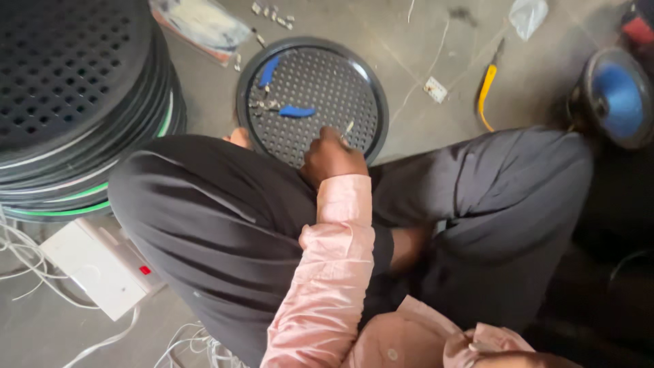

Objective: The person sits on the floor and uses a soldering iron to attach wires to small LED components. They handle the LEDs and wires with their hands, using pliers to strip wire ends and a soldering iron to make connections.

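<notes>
I sit cross-legged on the floor (436, 48), and my left hand (332, 157) reaches over my knee to the round black perforated tray (320, 88) lying just in front of me. Its grip is pinched on a small pale piece (349, 127) held between the fingertips just above the tray's near part; I cannot tell what the piece is. Farther in on the tray lie blue-handled pliers (289, 110) beside a few small metal bits (262, 104). My right hand (514, 358) shows only at the bottom edge, at the end of a pink sleeve, and I cannot tell whether its grip is clenched or released. To my left rises a stack of black perforated discs (75, 95), with a white switch box (95, 266) and white wires (20, 252) below it. A yellow-handled tool (486, 92) lies on the floor to the right of the tray, near a blue round part (616, 95).
</notes>
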